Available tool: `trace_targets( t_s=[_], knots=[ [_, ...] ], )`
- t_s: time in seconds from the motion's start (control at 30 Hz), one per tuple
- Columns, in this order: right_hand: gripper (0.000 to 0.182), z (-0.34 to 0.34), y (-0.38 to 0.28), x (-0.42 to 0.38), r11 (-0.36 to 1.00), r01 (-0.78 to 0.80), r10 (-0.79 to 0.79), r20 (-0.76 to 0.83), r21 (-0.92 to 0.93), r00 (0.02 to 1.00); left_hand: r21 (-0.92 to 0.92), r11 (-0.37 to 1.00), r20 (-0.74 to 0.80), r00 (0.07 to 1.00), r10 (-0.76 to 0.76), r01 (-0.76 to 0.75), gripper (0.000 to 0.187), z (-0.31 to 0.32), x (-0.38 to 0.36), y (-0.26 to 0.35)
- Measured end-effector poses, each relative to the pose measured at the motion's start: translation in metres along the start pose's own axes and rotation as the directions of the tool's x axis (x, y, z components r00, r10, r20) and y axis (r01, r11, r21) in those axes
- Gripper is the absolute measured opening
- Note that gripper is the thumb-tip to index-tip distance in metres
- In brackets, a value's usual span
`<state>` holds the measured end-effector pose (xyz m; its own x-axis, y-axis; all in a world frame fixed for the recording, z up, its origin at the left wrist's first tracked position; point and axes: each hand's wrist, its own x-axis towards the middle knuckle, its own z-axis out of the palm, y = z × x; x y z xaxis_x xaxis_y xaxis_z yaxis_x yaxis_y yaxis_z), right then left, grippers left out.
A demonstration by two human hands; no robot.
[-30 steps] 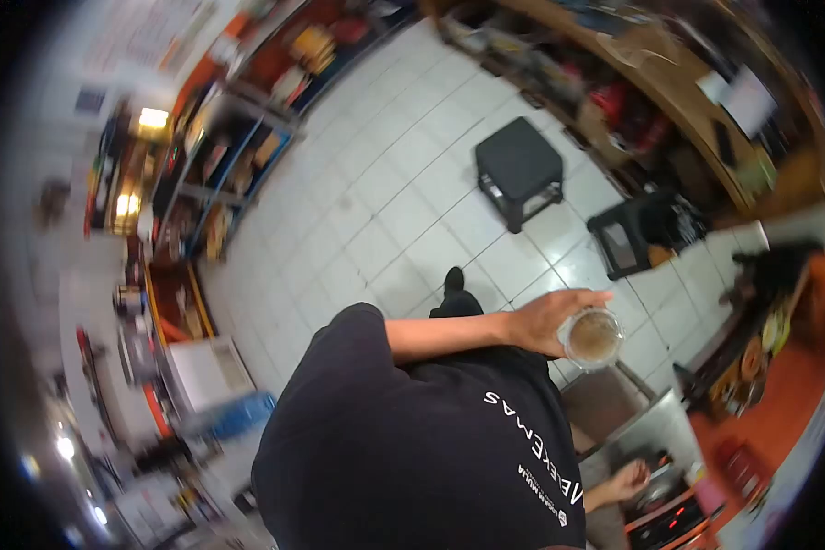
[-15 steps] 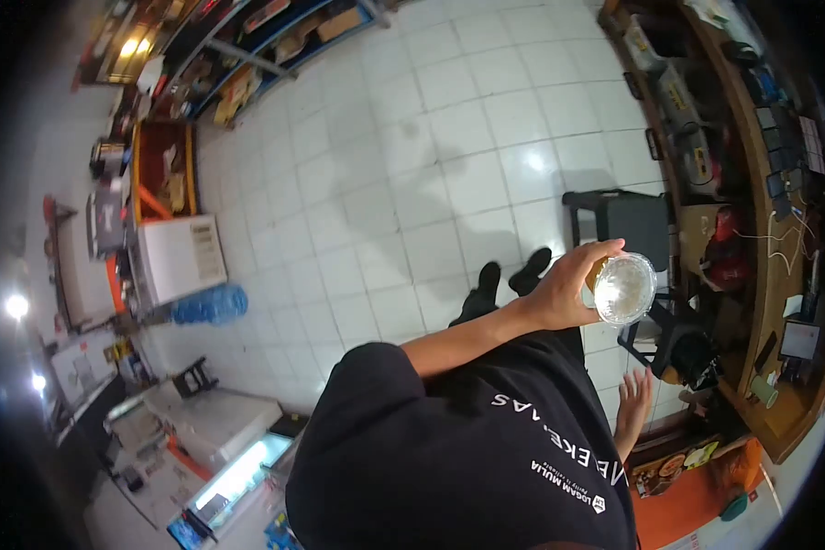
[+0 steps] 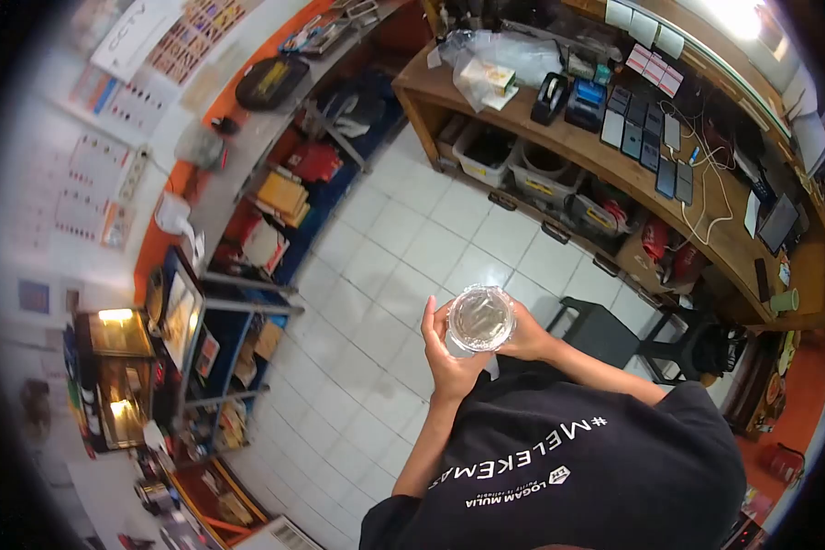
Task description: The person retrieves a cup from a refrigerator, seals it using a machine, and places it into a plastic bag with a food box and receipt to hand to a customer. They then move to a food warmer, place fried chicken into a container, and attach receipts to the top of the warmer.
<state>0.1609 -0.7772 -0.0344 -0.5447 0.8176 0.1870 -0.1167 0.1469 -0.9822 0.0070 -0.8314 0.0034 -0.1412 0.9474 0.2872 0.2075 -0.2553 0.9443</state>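
A clear plastic cup [image 3: 481,318], its round transparent lid facing up at me, is held in front of my chest. My left hand [image 3: 451,359] cups it from the left and below, with one finger sticking up beside it. My right hand [image 3: 525,335] grips the cup from the right, its fingers partly hidden behind the lid. What the cup contains is hard to make out through the shiny top.
A dark stool [image 3: 600,335] stands on the tiled floor to the right. Beyond it runs a wooden desk [image 3: 559,137] bearing several phones [image 3: 632,137], cables and a tape dispenser [image 3: 550,98], with plastic bins [image 3: 545,174] beneath. Metal shelving [image 3: 247,280] lines the left.
My view has turned toward the desk and shelves. Earlier only my left hand held the cup while my right hand was free and lower; now my right hand is on the cup too.
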Motion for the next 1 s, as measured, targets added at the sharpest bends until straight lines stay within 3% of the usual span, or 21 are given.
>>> trace_targets(
  t_s=[0.03,0.1,0.17,0.2,0.23,0.3,0.33,0.4,0.43,0.57,0.6,0.63,0.7,0.77,0.83,0.9,0.97,1.0],
  knots=[
    [0.076,-0.005,0.010,0.028,1.000,0.009,-0.009,-0.021,0.003,1.000,0.001,0.999,0.025,0.999,-0.048,0.048,0.119,-0.006,0.026,-0.007],
    [0.076,-0.017,0.027,0.079,0.983,-0.003,0.017,-0.077,0.183,0.997,0.059,0.998,0.146,0.988,-0.042,0.034,0.119,-0.021,0.084,-0.019],
    [0.071,-0.034,0.042,0.123,0.993,-0.012,0.034,-0.184,0.119,0.982,0.230,0.973,0.267,0.963,-0.049,-0.014,0.119,-0.032,0.145,-0.029],
    [0.070,-0.047,0.052,0.145,0.994,-0.040,0.065,-0.252,0.100,0.966,0.233,0.971,0.291,0.949,-0.120,0.051,0.106,-0.039,0.172,-0.046],
    [0.069,-0.062,0.065,0.165,0.994,-0.071,0.095,-0.321,0.084,0.942,0.228,0.973,0.320,0.942,-0.107,0.033,0.106,-0.048,0.201,-0.074],
    [0.070,-0.096,0.115,0.202,0.996,-0.046,0.073,-0.417,0.074,0.906,0.195,0.950,0.329,0.896,-0.299,0.246,0.083,-0.067,0.265,-0.141],
    [0.071,-0.117,0.128,0.221,0.993,-0.085,0.113,-0.466,0.081,0.877,0.205,0.950,0.372,0.879,-0.299,0.236,0.083,-0.074,0.307,-0.168],
    [0.071,-0.146,0.145,0.255,0.982,-0.151,0.190,-0.536,0.115,0.823,0.305,0.936,0.415,0.861,-0.294,0.173,0.060,-0.077,0.391,-0.206],
    [0.070,-0.165,0.150,0.275,0.988,-0.155,0.135,-0.632,0.023,0.763,0.316,0.940,0.427,0.866,-0.261,0.128,0.055,-0.072,0.433,-0.215],
    [0.070,-0.254,0.206,0.339,0.958,-0.182,-0.091,-0.840,-0.220,0.535,0.277,0.957,0.567,0.818,-0.091,-0.085,0.045,0.007,0.638,-0.258],
    [0.069,-0.274,0.217,0.351,0.979,-0.100,-0.102,-0.852,-0.177,0.513,0.235,0.964,0.599,0.800,-0.042,-0.125,0.045,0.035,0.682,-0.267],
    [0.067,-0.291,0.228,0.356,0.951,-0.222,-0.092,-0.879,-0.217,0.468,0.262,0.955,0.616,0.786,-0.053,-0.140,0.043,0.067,0.718,-0.261],
    [0.067,-0.321,0.242,0.366,0.905,-0.298,-0.164,-0.896,-0.303,0.413,0.297,0.940,0.638,0.767,-0.065,-0.167,0.042,0.125,0.778,-0.267],
    [0.066,-0.345,0.260,0.379,0.902,-0.321,-0.174,-0.924,-0.289,0.341,0.415,0.735,0.679,0.720,0.143,-0.537,0.043,0.177,0.834,-0.304],
    [0.065,-0.356,0.272,0.393,0.899,-0.352,-0.168,-0.947,-0.262,0.275,0.418,0.698,0.704,0.693,0.157,-0.582,0.045,0.219,0.868,-0.336],
    [0.062,-0.369,0.269,0.404,0.959,-0.256,-0.082,-0.985,-0.119,0.150,0.414,0.660,0.732,0.661,0.168,-0.626,0.046,0.251,0.890,-0.375],
    [0.062,-0.382,0.273,0.413,0.958,-0.271,-0.057,-0.989,-0.091,0.134,0.492,0.526,0.748,0.646,0.153,-0.694,0.051,0.272,0.908,-0.420],
    [0.062,-0.381,0.269,0.415,0.954,-0.300,0.034,-0.988,-0.012,0.149,0.602,0.428,0.767,0.637,-0.076,-0.674,0.052,0.281,0.909,-0.402]
  ],
)
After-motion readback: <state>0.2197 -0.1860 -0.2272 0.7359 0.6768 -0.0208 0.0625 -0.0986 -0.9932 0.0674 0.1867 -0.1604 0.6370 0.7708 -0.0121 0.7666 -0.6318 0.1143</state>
